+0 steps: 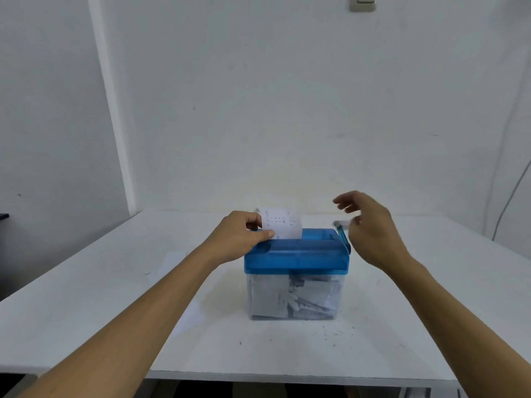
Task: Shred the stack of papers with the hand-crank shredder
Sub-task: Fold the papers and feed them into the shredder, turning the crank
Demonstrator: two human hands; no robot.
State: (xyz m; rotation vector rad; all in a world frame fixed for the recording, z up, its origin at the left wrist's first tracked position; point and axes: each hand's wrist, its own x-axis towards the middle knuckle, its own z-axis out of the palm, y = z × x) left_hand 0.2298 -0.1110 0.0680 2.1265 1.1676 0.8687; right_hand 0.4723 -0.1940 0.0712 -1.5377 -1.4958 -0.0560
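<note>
Shredder [297,254] stands on white table [287,349] by wall [258,110].

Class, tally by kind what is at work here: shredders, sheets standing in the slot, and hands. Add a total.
shredder: 1
sheet in the slot: 1
hands: 2, left hand and right hand
Total: 4

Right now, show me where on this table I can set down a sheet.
Widest bare patch: table between shredder and near edge, only specks there. Also free: the strip behind the shredder to the wall. Crowded: loose sheets left of the shredder beneath the left forearm; left hand pinching the paper above the shredder; right hand by the crank.
</note>
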